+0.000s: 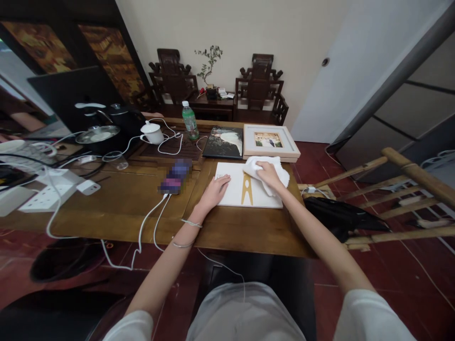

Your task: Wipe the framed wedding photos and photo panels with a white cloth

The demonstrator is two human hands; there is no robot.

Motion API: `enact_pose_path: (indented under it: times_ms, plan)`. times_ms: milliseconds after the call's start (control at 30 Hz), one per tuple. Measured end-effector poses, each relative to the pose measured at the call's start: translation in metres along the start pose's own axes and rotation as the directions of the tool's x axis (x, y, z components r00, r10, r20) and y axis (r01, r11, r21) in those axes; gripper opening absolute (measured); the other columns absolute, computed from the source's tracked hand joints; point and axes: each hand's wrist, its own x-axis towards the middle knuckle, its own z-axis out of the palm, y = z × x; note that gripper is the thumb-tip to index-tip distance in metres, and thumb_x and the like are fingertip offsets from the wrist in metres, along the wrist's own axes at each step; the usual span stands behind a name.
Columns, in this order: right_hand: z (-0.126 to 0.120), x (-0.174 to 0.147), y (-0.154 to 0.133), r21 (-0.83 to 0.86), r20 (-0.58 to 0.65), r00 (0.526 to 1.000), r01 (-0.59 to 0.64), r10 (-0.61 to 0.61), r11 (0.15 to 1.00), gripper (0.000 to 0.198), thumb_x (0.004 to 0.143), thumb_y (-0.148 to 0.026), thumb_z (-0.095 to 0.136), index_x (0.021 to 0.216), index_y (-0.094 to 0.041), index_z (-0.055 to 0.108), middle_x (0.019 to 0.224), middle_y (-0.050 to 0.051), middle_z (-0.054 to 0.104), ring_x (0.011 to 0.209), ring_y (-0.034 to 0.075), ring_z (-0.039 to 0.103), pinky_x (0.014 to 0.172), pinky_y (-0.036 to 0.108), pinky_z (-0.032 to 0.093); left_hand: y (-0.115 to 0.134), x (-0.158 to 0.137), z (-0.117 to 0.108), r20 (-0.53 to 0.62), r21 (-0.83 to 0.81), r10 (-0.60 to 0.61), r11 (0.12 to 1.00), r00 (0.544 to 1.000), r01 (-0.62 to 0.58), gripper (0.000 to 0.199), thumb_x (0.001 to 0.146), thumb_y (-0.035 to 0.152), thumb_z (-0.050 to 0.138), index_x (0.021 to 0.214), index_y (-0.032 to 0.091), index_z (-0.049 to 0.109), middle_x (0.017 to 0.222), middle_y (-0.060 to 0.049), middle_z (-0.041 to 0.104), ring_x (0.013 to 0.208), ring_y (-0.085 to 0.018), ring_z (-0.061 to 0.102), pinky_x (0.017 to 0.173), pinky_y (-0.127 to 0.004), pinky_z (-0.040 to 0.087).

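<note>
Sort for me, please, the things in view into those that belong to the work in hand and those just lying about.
Seemingly part of the work:
- cloth, in the right hand
- white panel, under the left hand
- perhaps the framed photo, close behind

Apparently just lying about:
- bottle
- lidded cup
- phone
- power strip

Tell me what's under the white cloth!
The white cloth lies over part of a white panel, with a gold shape poking out. Whatever is directly beneath the cloth is covered, so I can't tell.
</note>
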Motion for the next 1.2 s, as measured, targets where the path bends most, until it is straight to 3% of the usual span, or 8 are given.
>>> enact_pose_path:
  times_ms: [167, 400, 467, 600, 767, 867, 1033, 1200]
  plan:
    - [0.017, -0.036, -0.027, 0.022, 0.076, 0.987, 0.139, -0.14, 0.99, 0.03, 0.06, -0.008, 0.038, 0.075, -0.018, 0.062, 0.08, 0.005, 0.067, 0.078, 0.021, 0.056, 0.074, 0.025, 0.036, 0.0, 0.0, 0.001, -0.004, -0.002, 0.006, 1.0, 1.0, -0.006, 0.036, 0.092, 0.018, 0.04, 0.123, 0.02, 0.059, 0.135, -0.009, 0.055, 0.131, -0.022, 0.045, 0.114, -0.05, 0.023]
    - [0.004, -0.097, -0.041, 0.086, 0.295, 0.916, 0.257, -0.271, 0.963, 0.018, 0.055, -0.007, 0.036, 0.06, -0.021, 0.048, 0.059, -0.001, 0.051, 0.061, 0.016, 0.047, 0.062, 0.025, 0.031, -0.003, 0.0, 0.004, 0.004, 0.056, -0.01, 0.998, 1.0, 0.01, 0.044, 0.094, 0.024, 0.036, 0.135, 0.011, 0.046, 0.146, -0.016, 0.04, 0.14, -0.025, 0.029, 0.114, -0.048, 0.024]
    - [0.001, -0.093, -0.04, 0.114, 0.302, 0.914, 0.248, -0.271, 0.962, 0.017, 0.054, -0.008, 0.036, 0.058, -0.021, 0.046, 0.057, -0.001, 0.049, 0.059, 0.016, 0.046, 0.06, 0.024, 0.03, -0.004, 0.0, 0.005, 0.02, 0.081, -0.027, 0.996, 0.999, 0.025, 0.046, 0.094, 0.025, 0.034, 0.136, 0.008, 0.043, 0.147, -0.018, 0.037, 0.141, -0.025, 0.026, 0.114, -0.048, 0.023]
    - [0.002, -0.058, -0.031, 0.088, 0.219, 0.957, 0.177, -0.192, 0.98, 0.021, 0.055, -0.008, 0.036, 0.061, -0.019, 0.053, 0.06, 0.0, 0.055, 0.061, 0.017, 0.049, 0.06, 0.025, 0.031, -0.007, -0.001, 0.006, 0.032, 0.095, -0.036, 0.995, 0.999, 0.032, 0.046, 0.095, 0.024, 0.032, 0.137, 0.009, 0.042, 0.148, -0.017, 0.037, 0.141, -0.024, 0.026, 0.115, -0.046, 0.021]
    - [0.011, -0.004, -0.024, -0.05, 0.088, 0.992, 0.095, -0.09, 0.994, 0.035, 0.062, -0.007, 0.039, 0.08, -0.016, 0.068, 0.08, 0.006, 0.069, 0.076, 0.022, 0.057, 0.071, 0.025, 0.036, -0.01, -0.001, 0.006, 0.024, 0.096, -0.017, 0.995, 1.0, 0.014, 0.045, 0.095, 0.023, 0.031, 0.136, 0.011, 0.043, 0.147, -0.016, 0.039, 0.14, -0.024, 0.028, 0.115, -0.046, 0.023]
    - [0.018, 0.009, -0.028, -0.109, 0.057, 0.996, 0.072, -0.066, 0.991, 0.036, 0.066, -0.007, 0.041, 0.087, -0.015, 0.069, 0.089, 0.008, 0.071, 0.082, 0.023, 0.059, 0.074, 0.025, 0.036, -0.011, -0.001, 0.006, 0.026, 0.098, -0.008, 0.995, 1.0, 0.006, 0.045, 0.095, 0.021, 0.03, 0.135, 0.009, 0.044, 0.146, -0.017, 0.039, 0.14, -0.025, 0.029, 0.114, -0.047, 0.023]
    - [0.027, -0.02, -0.042, -0.19, 0.117, 0.985, 0.145, -0.124, 0.971, 0.036, 0.067, -0.006, 0.042, 0.09, -0.015, 0.068, 0.09, 0.01, 0.07, 0.086, 0.023, 0.059, 0.076, 0.027, 0.035, -0.011, -0.001, 0.007, 0.025, 0.109, 0.004, 0.994, 1.0, -0.007, 0.045, 0.094, 0.017, 0.028, 0.135, 0.007, 0.044, 0.146, -0.018, 0.039, 0.14, -0.025, 0.03, 0.115, -0.047, 0.023]
    - [0.018, -0.073, -0.059, -0.191, 0.261, 0.948, 0.237, -0.184, 0.953, 0.028, 0.063, -0.005, 0.042, 0.076, -0.016, 0.064, 0.079, 0.008, 0.066, 0.073, 0.02, 0.055, 0.069, 0.026, 0.033, -0.011, -0.001, 0.007, 0.014, 0.12, 0.015, 0.993, 1.0, -0.017, 0.044, 0.094, 0.016, 0.028, 0.133, 0.007, 0.046, 0.145, -0.018, 0.041, 0.139, -0.025, 0.031, 0.115, -0.047, 0.024]
